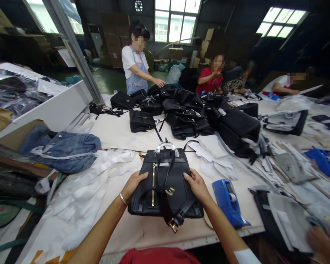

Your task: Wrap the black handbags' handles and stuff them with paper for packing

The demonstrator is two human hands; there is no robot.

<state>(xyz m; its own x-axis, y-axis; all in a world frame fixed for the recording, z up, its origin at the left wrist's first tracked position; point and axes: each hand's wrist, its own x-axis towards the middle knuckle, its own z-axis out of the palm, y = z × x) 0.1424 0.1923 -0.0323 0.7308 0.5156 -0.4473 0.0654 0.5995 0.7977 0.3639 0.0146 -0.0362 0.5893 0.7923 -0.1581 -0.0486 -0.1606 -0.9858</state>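
Observation:
A black backpack (174,183) with a gold zip, straps and a gold buckle is held between my two hands over the table's front part. Its top handle (165,146) is wrapped in clear or white film. My left hand (134,185) grips the left side, thumb on the face and a bracelet at the wrist. On the opposite side my right hand (198,185) grips the edge, thumb also on top. The fingers of both hands are partly hidden behind the bag. Right of my right forearm stands a blue tape dispenser (228,201).
Black bags (187,113) are piled across the table's back. White wrapping (90,190) and a denim item (63,148) lie left. Paper sheets (214,156) lie right. A metal post (74,51) rises back left. Several people work around; another person's hand (323,242) shows lower right.

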